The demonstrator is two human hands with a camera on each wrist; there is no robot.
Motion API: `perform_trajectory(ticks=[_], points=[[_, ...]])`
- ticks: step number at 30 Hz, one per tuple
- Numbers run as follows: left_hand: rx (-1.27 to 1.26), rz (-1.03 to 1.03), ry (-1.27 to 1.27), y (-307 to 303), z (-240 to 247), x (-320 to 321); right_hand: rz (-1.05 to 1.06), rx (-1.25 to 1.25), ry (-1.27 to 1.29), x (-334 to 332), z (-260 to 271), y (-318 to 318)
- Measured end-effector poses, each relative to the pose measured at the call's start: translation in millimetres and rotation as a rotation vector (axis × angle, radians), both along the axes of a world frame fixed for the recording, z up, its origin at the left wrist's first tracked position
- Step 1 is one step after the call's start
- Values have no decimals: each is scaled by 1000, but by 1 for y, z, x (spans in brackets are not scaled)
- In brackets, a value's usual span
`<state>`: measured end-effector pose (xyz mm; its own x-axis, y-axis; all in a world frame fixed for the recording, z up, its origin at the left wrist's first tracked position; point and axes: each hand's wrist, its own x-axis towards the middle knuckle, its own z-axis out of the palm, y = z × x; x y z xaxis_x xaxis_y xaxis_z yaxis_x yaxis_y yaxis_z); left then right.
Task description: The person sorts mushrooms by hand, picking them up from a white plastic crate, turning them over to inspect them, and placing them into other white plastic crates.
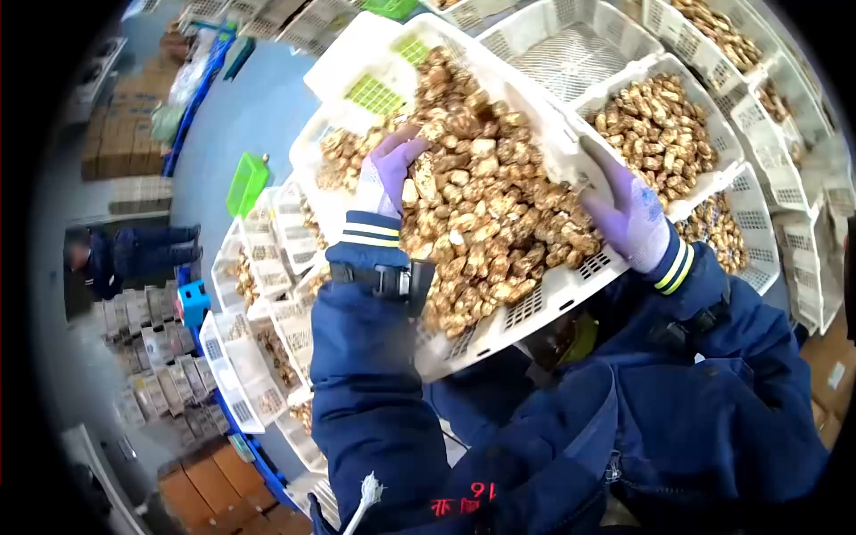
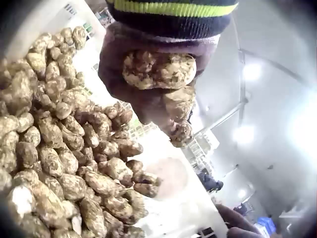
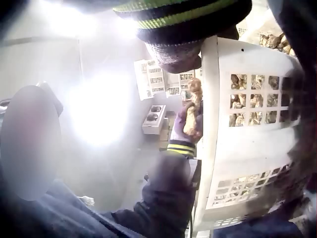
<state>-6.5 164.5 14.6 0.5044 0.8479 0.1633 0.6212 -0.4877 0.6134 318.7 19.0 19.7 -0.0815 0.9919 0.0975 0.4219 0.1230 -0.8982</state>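
Hands gloved: left hand (image 1: 390, 174) cups mushrooms (image 1: 486, 205), right hand (image 1: 629, 218) grips tilted crate (image 1: 535, 308).

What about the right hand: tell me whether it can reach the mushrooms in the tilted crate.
Probably not freely: the right hand grips the rim of the white crate, holding it up, though the mushrooms lie right beside it.

I see a tilted white crate (image 1: 535, 303) heaped with mushrooms (image 1: 481, 205); other crates (image 1: 571, 53) lie close around it.

floor (image 1: 259, 116): blue-grey | left: stacked cardboard boxes (image 1: 116, 134) | around: white slotted crates (image 1: 571, 53) | overhead: bright ceiling lights (image 2: 252, 72)
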Motion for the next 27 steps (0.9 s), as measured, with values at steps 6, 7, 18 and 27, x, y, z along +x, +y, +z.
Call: perform_trajectory(ticks=[6, 7, 18, 27], points=[[351, 149, -93, -104, 24, -53, -7, 63, -41, -5, -10, 2], [318, 177, -23, -106, 21, -63, -4, 63, -36, -4, -12, 1], [-145, 1422, -1037, 3, 64, -257, -29, 23, -92, -6, -10, 1], [-224, 312, -93, -17, 55, -54, 8, 104, -125, 1, -18, 2]])
